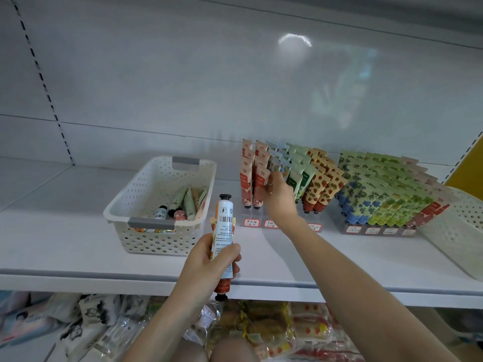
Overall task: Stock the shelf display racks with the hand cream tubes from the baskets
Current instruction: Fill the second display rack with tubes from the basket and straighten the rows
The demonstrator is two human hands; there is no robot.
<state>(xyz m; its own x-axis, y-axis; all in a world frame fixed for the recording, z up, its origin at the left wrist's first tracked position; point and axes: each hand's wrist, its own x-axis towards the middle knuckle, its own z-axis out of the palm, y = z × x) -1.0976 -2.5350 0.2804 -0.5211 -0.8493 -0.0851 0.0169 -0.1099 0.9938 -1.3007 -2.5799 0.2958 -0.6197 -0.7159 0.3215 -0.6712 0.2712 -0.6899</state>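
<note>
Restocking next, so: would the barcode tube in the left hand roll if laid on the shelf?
Probably a little: the barcode tube has a round cap and rounded body. Likely light: the left hand grips it upright.

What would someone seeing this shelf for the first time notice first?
Likely the colourful tubes packed in racks on the right half of the shelf, where the right hand pinches one tube. Nearer the camera, the left hand grips spare tubes beside a white basket holding a few more.
</note>
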